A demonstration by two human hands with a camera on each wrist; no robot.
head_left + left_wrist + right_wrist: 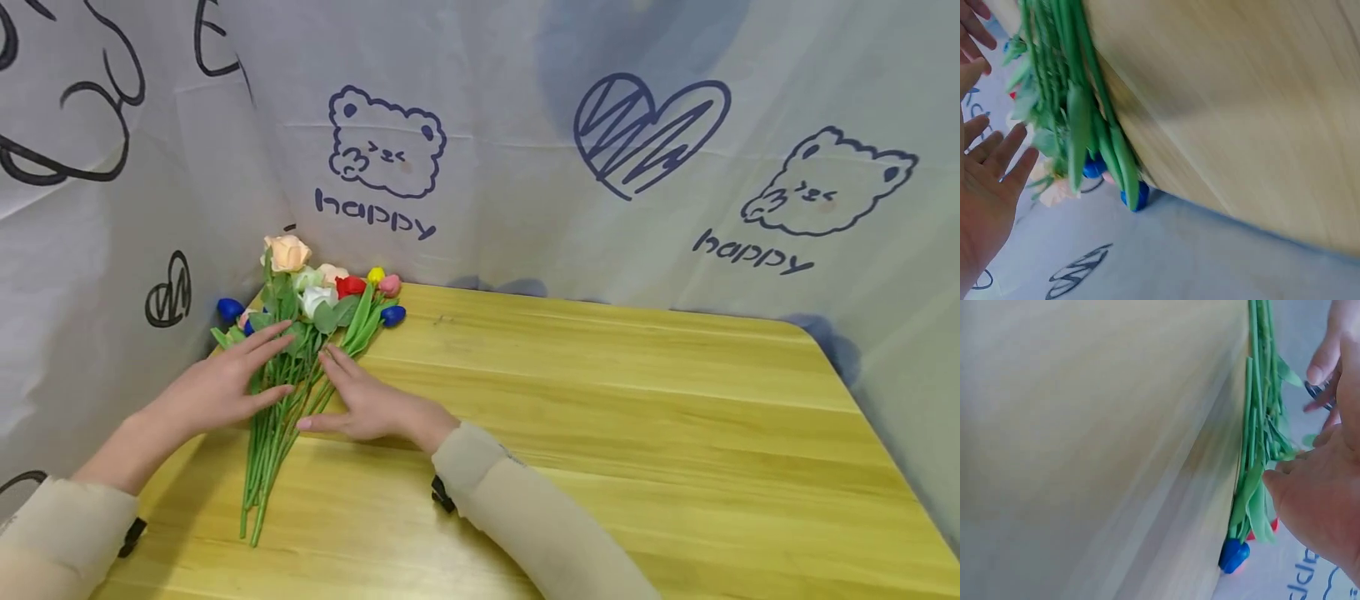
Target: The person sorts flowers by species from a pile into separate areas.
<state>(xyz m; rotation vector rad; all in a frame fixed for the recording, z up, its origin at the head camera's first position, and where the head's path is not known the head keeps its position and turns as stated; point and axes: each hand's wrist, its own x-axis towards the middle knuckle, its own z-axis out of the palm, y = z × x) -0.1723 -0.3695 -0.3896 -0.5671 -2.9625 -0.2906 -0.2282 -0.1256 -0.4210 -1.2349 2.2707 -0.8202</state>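
Note:
A bundle of flowers [266, 467] lies on the wooden table at the left, green stems pointing toward the near edge. Its blooms include a peach rose [287, 252], a white rose [318, 300], a red bloom [350, 287] and a blue tulip [393, 316]. Over the left side of the leaves and stems reaches the left hand [225, 379], fingers spread and gripping nothing. The right hand [375, 408] comes in from the other side, thumb apart, its fingertips right at the stems. In the right wrist view, green leaves [1250, 500] show beside the right hand.
The table [637, 433] stretches away to the right, its left and back edges close to hanging cloth. That cloth [510, 167] bears printed bears, hearts and lettering. Dark straps [442, 493] show at both sleeves.

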